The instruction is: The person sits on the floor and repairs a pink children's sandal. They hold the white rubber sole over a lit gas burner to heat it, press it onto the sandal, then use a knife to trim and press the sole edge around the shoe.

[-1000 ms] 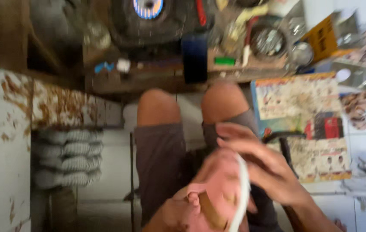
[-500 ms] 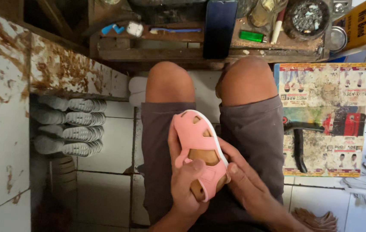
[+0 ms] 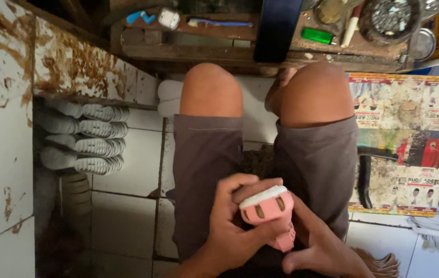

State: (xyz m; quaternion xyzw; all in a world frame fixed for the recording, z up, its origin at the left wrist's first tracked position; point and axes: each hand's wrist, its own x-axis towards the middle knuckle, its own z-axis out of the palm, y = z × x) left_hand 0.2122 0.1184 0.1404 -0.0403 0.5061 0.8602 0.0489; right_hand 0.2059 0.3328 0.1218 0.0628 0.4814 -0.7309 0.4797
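Room: hands working over the lap, knees nearly touching the bench (image 3: 260,51) edge.
Left hand (image 3: 235,226): gripping the pink sandal (image 3: 268,211).
Right hand (image 3: 322,247): cupping it from beneath.
Sandal: pink, white-soled, pointing toe-up.

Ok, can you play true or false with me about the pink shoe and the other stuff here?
1. Both hands hold the pink sandal. True: left hand and right hand grip it over the lap.
2. The sandal lies on the floor. False: it is held above the shorts.
3. Pale shoe soles are stacked on the left. True.
4. The lighter on the wooden bench is red. False: it is green.
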